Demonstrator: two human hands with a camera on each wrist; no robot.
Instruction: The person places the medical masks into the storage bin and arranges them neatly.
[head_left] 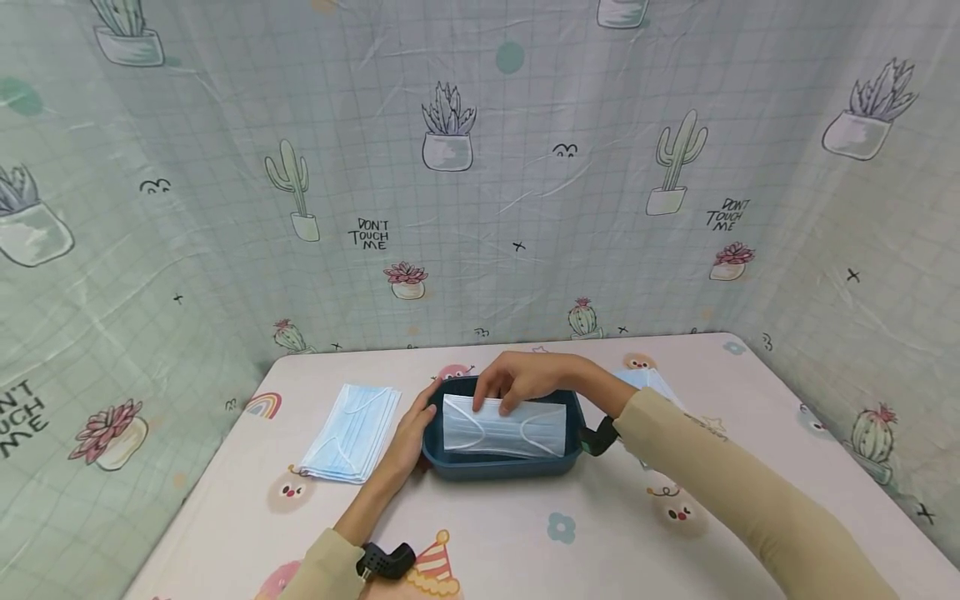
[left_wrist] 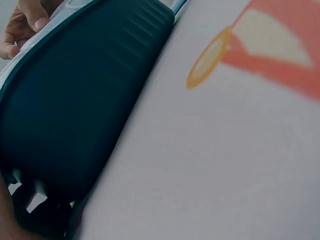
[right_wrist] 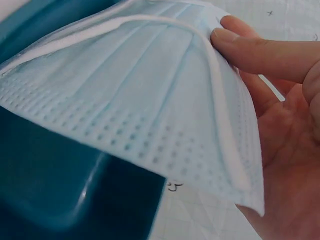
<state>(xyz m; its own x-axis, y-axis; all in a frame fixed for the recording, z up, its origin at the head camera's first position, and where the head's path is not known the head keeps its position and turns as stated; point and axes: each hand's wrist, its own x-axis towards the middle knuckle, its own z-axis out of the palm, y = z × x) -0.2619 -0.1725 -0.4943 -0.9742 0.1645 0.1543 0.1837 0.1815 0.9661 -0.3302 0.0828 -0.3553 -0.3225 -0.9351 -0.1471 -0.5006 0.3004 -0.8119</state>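
Blue mask (head_left: pixel 504 435) (can't tell if it's several) is at the mouth of the teal box (head_left: pixel 502 472), the right hand (head_left: pixel 527 375) pinching its 12 o'clock edge, probably so the rest fits inside the rim. Left hand (head_left: pixel 408 433) is against the box's 9 o'clock wall, likely steadying it; can't tell if it's gripping. Mask pile (head_left: pixel 350 433) further out at 9, more masks (head_left: pixel 648 379) around 2.

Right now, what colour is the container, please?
The container is dark teal-blue, best seen in the head view.
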